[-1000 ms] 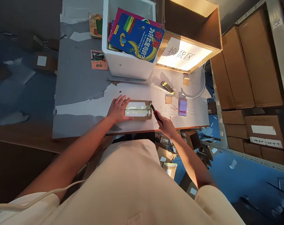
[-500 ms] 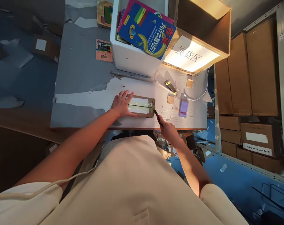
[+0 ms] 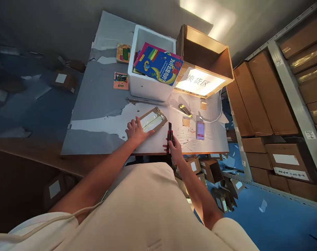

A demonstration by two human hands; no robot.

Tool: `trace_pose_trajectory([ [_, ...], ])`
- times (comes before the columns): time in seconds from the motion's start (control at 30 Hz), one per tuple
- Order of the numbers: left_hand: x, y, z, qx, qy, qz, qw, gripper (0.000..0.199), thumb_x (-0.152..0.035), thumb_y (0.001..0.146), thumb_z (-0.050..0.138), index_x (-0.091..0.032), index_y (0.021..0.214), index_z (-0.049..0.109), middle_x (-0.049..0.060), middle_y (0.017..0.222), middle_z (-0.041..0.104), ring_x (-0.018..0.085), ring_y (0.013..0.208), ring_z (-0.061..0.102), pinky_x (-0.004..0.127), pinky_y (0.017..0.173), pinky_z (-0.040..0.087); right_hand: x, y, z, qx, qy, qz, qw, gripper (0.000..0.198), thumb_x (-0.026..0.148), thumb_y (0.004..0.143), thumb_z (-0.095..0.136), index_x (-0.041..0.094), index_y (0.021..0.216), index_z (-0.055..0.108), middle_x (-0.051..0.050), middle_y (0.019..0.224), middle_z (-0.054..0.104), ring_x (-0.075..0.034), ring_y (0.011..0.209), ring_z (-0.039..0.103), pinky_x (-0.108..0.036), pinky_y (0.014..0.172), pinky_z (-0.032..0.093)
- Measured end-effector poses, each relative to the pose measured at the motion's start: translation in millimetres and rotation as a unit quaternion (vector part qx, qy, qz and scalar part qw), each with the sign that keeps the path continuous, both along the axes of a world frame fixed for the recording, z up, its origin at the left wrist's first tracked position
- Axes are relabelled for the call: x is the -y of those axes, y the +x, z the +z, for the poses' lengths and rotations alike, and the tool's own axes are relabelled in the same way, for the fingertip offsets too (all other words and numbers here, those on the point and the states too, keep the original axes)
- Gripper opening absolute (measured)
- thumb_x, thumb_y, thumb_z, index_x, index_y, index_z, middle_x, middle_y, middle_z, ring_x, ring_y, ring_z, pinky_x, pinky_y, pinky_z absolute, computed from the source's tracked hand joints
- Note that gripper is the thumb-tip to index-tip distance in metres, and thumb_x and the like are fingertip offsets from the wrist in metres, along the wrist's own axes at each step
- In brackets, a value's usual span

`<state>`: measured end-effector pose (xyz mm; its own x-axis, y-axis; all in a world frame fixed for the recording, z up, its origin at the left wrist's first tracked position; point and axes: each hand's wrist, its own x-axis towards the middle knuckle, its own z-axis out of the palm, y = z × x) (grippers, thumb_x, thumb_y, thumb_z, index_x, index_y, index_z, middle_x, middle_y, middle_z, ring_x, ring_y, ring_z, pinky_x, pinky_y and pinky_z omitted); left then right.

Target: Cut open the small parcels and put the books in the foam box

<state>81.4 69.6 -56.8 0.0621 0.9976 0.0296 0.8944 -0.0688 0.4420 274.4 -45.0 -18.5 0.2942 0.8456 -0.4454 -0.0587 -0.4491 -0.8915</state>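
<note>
A small taped cardboard box [image 3: 162, 118] with a white label lies tilted on the table, its right end turned away from me. My left hand [image 3: 136, 130] grips its left end, thumb along the near side and fingers at the far side. In my right hand [image 3: 174, 146] is a black and red utility knife [image 3: 170, 131], its tip pointing away from me. The knife is just right of the box and apart from it. A second utility knife [image 3: 185, 110], yellow and black, lies farther back on the table.
A white foam bin [image 3: 150, 90] holding books stands at the back, beside an open carton [image 3: 204, 92] with a paper sign. A phone-like purple screen [image 3: 200, 130], a cable [image 3: 213, 121] and cardboard scraps lie at right. Shelves with boxes [image 3: 265, 94] rise beyond the table.
The box has turned, its right end swinging away from me. My right hand has drawn the knife back from the box's end and turned it upright in view. The camera view has shifted.
</note>
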Motion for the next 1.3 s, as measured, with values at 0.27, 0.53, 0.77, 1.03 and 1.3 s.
trace_pose_trajectory([
  [0.27, 46, -30, -18.6, 0.060, -0.041, -0.090, 0.993, 0.051, -0.037, 0.090, 0.039, -0.014, 0.134, 0.052, 0.011, 0.087, 0.068, 0.025, 0.081, 0.065, 0.034, 0.068, 0.050, -55, -26, -41, -0.072, 0.032, -0.065, 0.995, 0.034, 0.037, 0.080, 0.055, 0.022, 0.110, 0.048, -0.002, 0.105, 0.064, -0.004, 0.054, 0.054, -0.018, 0.044, 0.048],
  [0.53, -22, -25, -8.1, 0.091, 0.007, -0.112, 0.990, 0.057, -0.038, 0.083, 0.051, -0.014, 0.136, 0.047, 0.016, 0.130, 0.056, 0.030, 0.120, 0.053, 0.044, 0.100, 0.045, 10, -20, -40, -0.184, 0.016, -0.123, 0.975, 0.035, 0.042, 0.072, 0.072, 0.019, 0.094, 0.056, -0.001, 0.086, 0.068, -0.007, 0.054, 0.056, -0.021, 0.050, 0.051],
  [0.77, -119, 9, 11.8, 0.054, -0.122, -0.271, 0.953, 0.056, -0.033, 0.079, 0.052, -0.015, 0.132, 0.050, 0.012, 0.138, 0.051, 0.029, 0.128, 0.045, 0.041, 0.108, 0.037, 55, -48, -51, -0.360, -0.052, -0.140, 0.921, 0.041, 0.050, 0.075, 0.070, 0.029, 0.101, 0.047, 0.000, 0.095, 0.072, -0.019, 0.086, 0.071, -0.036, 0.074, 0.058],
  [1.03, -56, -46, 5.1, 0.061, -0.098, -0.009, 0.993, 0.037, -0.040, 0.084, 0.050, -0.015, 0.109, 0.061, 0.014, 0.112, 0.063, 0.028, 0.105, 0.059, 0.039, 0.091, 0.046, -37, -8, -40, -0.261, 0.045, -0.191, 0.945, 0.026, 0.040, 0.085, 0.061, 0.028, 0.103, 0.046, 0.002, 0.098, 0.070, -0.013, 0.092, 0.069, -0.034, 0.081, 0.056],
  [1.3, 0, -56, 4.6, 0.086, -0.043, 0.027, 0.995, 0.072, -0.044, 0.077, 0.059, -0.012, 0.137, 0.036, 0.020, 0.137, 0.047, 0.031, 0.129, 0.045, 0.044, 0.101, 0.041, -112, 33, -20, -0.019, 0.050, -0.015, 0.998, 0.031, 0.046, 0.090, 0.048, 0.023, 0.109, 0.053, -0.002, 0.089, 0.066, -0.009, 0.072, 0.063, -0.022, 0.064, 0.052],
])
